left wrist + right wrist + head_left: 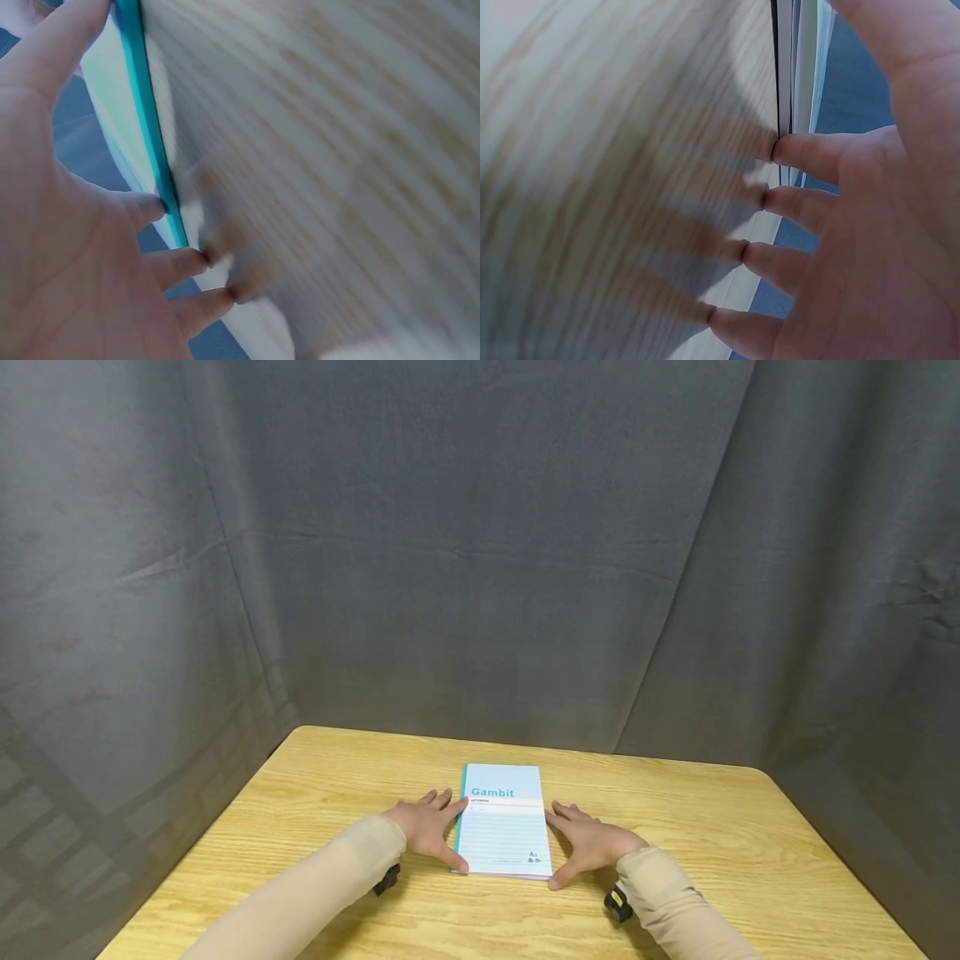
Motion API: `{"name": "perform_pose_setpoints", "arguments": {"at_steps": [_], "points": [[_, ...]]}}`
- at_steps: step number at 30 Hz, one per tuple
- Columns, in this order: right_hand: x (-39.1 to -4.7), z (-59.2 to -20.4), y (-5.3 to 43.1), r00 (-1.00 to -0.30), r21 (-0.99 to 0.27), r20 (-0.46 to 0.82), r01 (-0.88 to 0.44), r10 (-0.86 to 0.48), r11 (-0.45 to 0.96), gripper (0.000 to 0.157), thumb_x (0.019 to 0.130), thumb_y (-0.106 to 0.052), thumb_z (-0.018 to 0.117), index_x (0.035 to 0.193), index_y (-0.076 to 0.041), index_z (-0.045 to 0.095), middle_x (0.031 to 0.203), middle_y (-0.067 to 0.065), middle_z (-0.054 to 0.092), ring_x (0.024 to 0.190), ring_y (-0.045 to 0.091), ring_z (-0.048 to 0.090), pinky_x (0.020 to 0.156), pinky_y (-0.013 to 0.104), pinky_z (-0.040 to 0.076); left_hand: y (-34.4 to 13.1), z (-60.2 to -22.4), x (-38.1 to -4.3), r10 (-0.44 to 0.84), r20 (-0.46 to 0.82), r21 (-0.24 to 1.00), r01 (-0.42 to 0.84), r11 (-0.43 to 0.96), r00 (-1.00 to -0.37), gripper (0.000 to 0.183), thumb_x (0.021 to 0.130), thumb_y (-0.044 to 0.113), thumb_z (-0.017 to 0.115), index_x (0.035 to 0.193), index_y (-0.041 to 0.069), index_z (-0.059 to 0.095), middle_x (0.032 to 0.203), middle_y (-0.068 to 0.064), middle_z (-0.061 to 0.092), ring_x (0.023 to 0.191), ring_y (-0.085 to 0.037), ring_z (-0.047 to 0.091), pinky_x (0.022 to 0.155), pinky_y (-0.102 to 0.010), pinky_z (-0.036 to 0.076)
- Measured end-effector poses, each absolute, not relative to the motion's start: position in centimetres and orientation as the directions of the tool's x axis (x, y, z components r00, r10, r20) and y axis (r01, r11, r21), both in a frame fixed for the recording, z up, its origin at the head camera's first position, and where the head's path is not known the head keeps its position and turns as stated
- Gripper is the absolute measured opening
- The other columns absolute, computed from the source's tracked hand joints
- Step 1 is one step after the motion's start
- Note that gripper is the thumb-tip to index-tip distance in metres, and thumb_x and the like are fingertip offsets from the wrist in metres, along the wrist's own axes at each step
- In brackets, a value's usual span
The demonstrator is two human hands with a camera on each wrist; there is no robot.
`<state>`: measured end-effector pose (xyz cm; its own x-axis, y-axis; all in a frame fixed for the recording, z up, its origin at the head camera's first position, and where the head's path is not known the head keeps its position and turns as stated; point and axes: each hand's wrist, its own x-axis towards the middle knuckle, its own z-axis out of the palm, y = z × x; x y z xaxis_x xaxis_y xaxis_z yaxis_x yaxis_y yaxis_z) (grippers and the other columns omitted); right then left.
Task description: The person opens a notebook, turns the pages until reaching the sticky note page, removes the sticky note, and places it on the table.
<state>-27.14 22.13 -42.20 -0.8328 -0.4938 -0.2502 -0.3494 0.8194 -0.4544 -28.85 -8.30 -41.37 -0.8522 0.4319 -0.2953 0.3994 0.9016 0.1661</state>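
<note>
A pale blue notebook (501, 833) lies flat on the table, its cover marked "Gambit" and its teal spine (146, 105) on the left. At the spine side is my left hand (427, 828), fingers spread, with the index fingertip at the spine and the thumb at the near left corner. My right hand (591, 843) spreads along the opposite side. Its index fingertip touches the page edge (784, 82) and its thumb is by the near right corner. The other fingertips of both hands rest on the wood.
The light wooden table (337, 777) has rounded far corners. Grey cloth (465, 568) hangs behind it and along both sides. A small dark device (618, 903) sits under the right wrist, and another dark device (386, 880) under the left.
</note>
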Motion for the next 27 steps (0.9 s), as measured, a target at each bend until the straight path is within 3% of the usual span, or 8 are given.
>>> {"name": "perform_pose_setpoints", "arguments": {"at_steps": [8,16,27], "points": [[-27.1,-42.2,22.1,-0.836,-0.450,-0.244,-0.351,-0.491,0.821,0.111,0.067,-0.049,0.084,0.150,0.001,0.028,0.158,0.026,0.014,0.142,0.052,0.011,0.108,0.071,0.015,-6.8,-40.6,-29.1,0.538,-0.206,0.210,0.500,0.840,-0.817,0.102,0.073,0.074,0.063,0.154,0.026,0.023,0.160,-0.010,0.020,0.147,-0.032,0.021,0.112,-0.060,0.023],[-27.3,-42.4,22.2,-0.838,-0.404,-0.227,-0.382,-0.496,0.831,0.112,0.066,-0.052,0.083,0.150,-0.001,0.028,0.156,0.028,0.017,0.141,0.054,0.015,0.105,0.072,0.019,-2.5,-39.4,-27.6,0.685,-0.100,0.143,0.670,0.728,-0.722,0.096,0.077,0.075,0.057,0.154,0.030,0.021,0.159,-0.009,0.024,0.144,-0.028,0.029,0.112,-0.049,0.031],[-27.3,-42.2,22.1,-0.839,-0.405,-0.240,-0.370,-0.488,0.836,0.111,0.067,-0.053,0.082,0.150,-0.002,0.029,0.157,0.026,0.016,0.142,0.053,0.014,0.106,0.072,0.019,0.5,-40.6,-26.8,0.723,-0.179,0.065,0.725,0.686,-0.667,0.084,0.083,0.065,0.059,0.153,0.035,0.024,0.158,-0.005,0.027,0.144,-0.025,0.030,0.112,-0.051,0.031]]}}
